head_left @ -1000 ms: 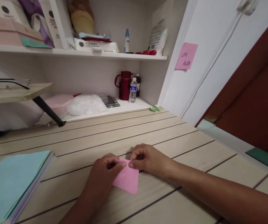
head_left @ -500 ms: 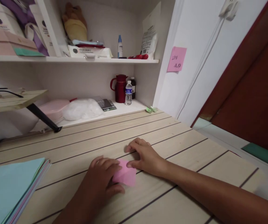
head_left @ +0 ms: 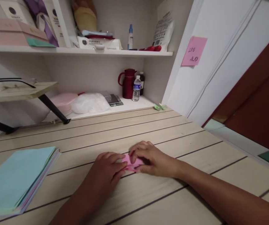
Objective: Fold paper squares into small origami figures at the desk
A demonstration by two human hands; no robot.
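Note:
A small piece of pink paper (head_left: 134,163), folded, lies on the striped wooden table between my two hands. The fingertips of my left hand (head_left: 109,167) press on its left side, the thumb low against the near edge. From the right, my right hand (head_left: 149,158) curls over the paper, its fingers on the top and the thumb at the near right corner. The hands cover both ends of the paper, so its full shape is hidden.
A stack of coloured paper (head_left: 19,178) lies at the left on the table (head_left: 171,200). Behind stand a small raised shelf (head_left: 22,92), a red jug (head_left: 128,82) and a water bottle (head_left: 136,89). Green paper scraps (head_left: 159,107) sit at the back edge.
My right hand has closed in on the paper's right side, and my left fingers have come down flatter on it. The paper now looks folded narrower. The view has shifted.

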